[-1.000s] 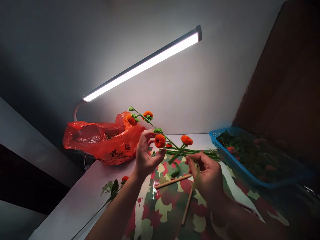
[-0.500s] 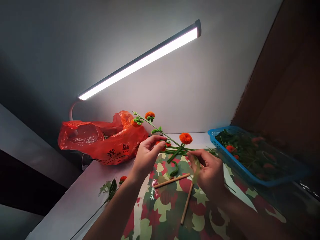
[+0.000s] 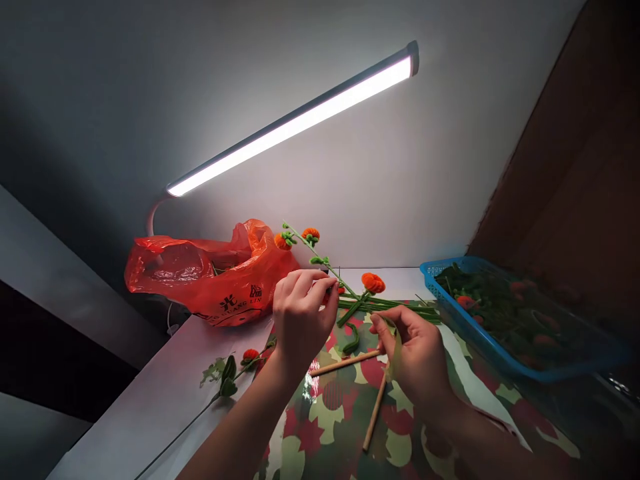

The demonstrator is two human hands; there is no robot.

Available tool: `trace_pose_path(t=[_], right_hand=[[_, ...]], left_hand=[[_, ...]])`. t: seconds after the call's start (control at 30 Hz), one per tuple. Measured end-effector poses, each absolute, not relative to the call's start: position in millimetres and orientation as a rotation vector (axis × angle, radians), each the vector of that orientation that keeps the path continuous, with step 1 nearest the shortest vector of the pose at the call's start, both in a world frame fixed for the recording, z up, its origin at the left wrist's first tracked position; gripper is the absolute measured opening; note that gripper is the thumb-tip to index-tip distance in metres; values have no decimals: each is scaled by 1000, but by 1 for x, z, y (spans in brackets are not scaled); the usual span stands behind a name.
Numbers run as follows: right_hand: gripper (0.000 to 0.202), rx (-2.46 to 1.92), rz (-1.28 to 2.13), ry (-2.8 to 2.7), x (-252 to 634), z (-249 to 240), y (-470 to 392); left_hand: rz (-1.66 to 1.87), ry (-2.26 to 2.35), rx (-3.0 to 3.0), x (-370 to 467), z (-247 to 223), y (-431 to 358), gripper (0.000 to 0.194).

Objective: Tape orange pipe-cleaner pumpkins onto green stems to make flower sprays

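My left hand (image 3: 303, 310) is closed, its thumb and fingers pinched near the stem of a green branch (image 3: 316, 252) with orange flowers and small leaves. What lies between those fingertips is too small to make out. My right hand (image 3: 413, 347) pinches a strip of pale green tape (image 3: 395, 357), which hangs down beside the palm. Between the hands an orange flower (image 3: 373, 283) rests over several green stems (image 3: 410, 307). A curled green piece (image 3: 353, 340) and two thin wooden sticks (image 3: 345, 363) lie below on the patterned mat (image 3: 320, 427).
An orange plastic bag (image 3: 200, 283) sits at the left under a lit lamp (image 3: 300, 127). Another flower stem (image 3: 227, 383) lies on the white table (image 3: 125, 407). At the right, a blue basket (image 3: 475, 340) holds green leaves and orange flowers.
My left hand has turned, its back now facing up, with the thumb and fingers still together near the branch. The whole view has shifted slightly. My right hand still pinches the tape.
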State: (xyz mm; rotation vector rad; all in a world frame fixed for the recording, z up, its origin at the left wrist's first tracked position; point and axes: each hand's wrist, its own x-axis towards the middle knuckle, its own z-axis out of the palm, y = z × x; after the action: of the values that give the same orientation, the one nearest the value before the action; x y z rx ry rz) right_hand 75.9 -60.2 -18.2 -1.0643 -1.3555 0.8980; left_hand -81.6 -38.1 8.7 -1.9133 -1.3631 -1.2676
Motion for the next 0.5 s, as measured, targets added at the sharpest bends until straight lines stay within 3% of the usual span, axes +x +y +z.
trace_pose_path(t=[0.13,0.2,0.33,0.43,0.5], right_hand=[[26,-1062,1070,-1248,73,-19,-63],[26,-1064,1086,-1221,73,-21,-60],[25,-1039,1014,-1236,77,-21,-54],[23,-1037,923,-1275,78,-20,-54],[21,-1038,856,-1301,77,-21,-55]], left_hand=[[-1381,-1306,-1773,-77,-2,-32,7],[-1514,-1337,-1815,-76,-1,-32,17],[-2213,-1513,-1749,-69,-2,-40,47],[-2784,-1769,-1698,-56,-12,-45,40],[-2903,-1996,-1839,-48,-18,-48,35]])
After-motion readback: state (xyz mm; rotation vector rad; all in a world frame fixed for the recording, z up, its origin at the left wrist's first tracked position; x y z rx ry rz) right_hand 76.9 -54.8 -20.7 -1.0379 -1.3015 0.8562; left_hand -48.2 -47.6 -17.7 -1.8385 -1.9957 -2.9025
